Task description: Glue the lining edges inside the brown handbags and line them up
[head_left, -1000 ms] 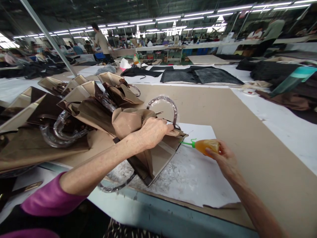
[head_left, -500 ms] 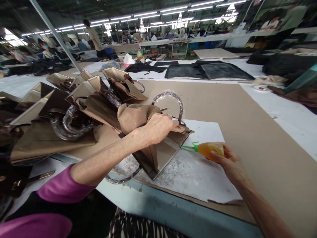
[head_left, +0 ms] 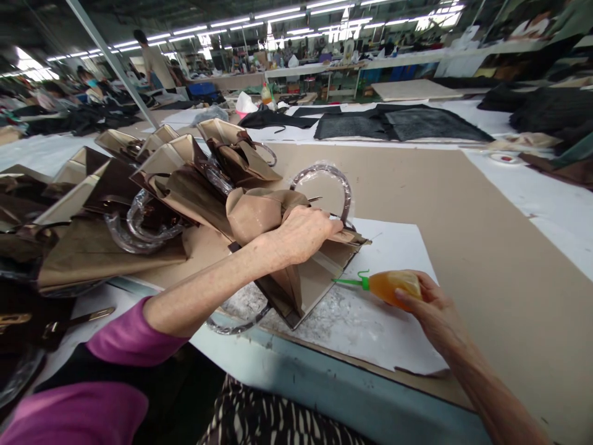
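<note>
My left hand (head_left: 308, 233) is closed on the upper part of a brown handbag (head_left: 282, 296), which lies tilted with its beige inside edge facing right. Its plastic-wrapped ring handle (head_left: 346, 185) stands up behind my fingers, and another wrapped handle (head_left: 241, 327) rests at the table edge. In my right hand (head_left: 428, 303) is a squeeze bottle (head_left: 389, 289) of amber liquid, held sideways. The bottle's thin green nozzle (head_left: 347, 282) points left, close to the bag's lower right edge; I cannot tell whether it touches. Under the bag lies a stained white sheet (head_left: 389, 346).
Several similar brown bags (head_left: 111, 259) with wrapped handles crowd the left side of the table. Tan board (head_left: 463, 222) covers the tabletop. Dark fabric pieces (head_left: 393, 123) lie at the back. A slanted metal pole (head_left: 115, 68) rises at the left, and a person (head_left: 155, 65) stands beyond.
The bottle and its nozzle have dropped slightly and shifted left relative to the bag edge. My left hand keeps its grip on the bag. The whole view has shifted a little.
</note>
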The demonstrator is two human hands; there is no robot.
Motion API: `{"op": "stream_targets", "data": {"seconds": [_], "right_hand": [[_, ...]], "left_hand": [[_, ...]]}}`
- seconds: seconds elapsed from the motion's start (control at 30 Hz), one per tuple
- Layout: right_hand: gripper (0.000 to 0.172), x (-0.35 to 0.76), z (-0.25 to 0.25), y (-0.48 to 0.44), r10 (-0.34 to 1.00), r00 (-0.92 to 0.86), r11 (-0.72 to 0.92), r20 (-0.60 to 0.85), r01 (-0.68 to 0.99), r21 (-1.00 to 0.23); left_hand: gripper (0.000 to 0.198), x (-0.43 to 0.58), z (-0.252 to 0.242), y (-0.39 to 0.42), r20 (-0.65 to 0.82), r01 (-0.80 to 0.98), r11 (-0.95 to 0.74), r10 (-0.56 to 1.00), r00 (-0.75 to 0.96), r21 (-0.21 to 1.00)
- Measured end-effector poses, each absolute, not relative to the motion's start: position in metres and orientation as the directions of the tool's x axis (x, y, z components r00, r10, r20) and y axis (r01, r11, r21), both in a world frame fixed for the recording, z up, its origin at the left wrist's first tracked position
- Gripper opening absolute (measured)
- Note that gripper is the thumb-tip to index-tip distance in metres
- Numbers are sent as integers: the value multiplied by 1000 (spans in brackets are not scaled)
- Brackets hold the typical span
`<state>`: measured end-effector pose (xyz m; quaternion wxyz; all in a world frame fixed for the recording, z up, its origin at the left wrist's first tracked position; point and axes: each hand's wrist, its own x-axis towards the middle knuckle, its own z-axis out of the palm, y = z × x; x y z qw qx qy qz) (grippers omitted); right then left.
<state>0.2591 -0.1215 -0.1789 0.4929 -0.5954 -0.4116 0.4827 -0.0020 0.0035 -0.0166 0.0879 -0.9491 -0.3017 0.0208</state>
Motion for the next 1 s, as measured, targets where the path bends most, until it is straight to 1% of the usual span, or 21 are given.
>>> {"op": "stream_targets", "data": {"seconds": [0.1,0.33,0.47,0.6,0.77,0.87,1.0], "right_hand": [[49,253,-179,-128,970,167,-181,-179,0,-983],[45,236,-175,-142,972,148,-182,-183,-20,-983],[46,225,-169,-150,973,136,-186,-189,-31,-982],[46,212,-163,-156,972,122,-199,-203,-42,-979],[40,201,-155,-164,977,88,-190,-192,-30,-981],[37,195,-150,-170,980,78,-183,-183,-12,-983],[41,190,-148,-177,977,88,-195,-194,-5,-981]], "left_hand": [[15,-2,-16,3,19,574,-803,579,815,-161],[18,-3,-15,-2,13,587,-790,594,804,-177],[18,-5,-15,-3,20,583,-800,586,810,-139],[23,-5,-17,-2,1,594,-792,600,800,-142],[26,-4,-18,-2,-13,604,-784,612,791,-144],[26,-4,-18,-2,-11,606,-781,614,789,-149],[22,-5,-15,-4,-8,593,-794,599,800,-135]]}}
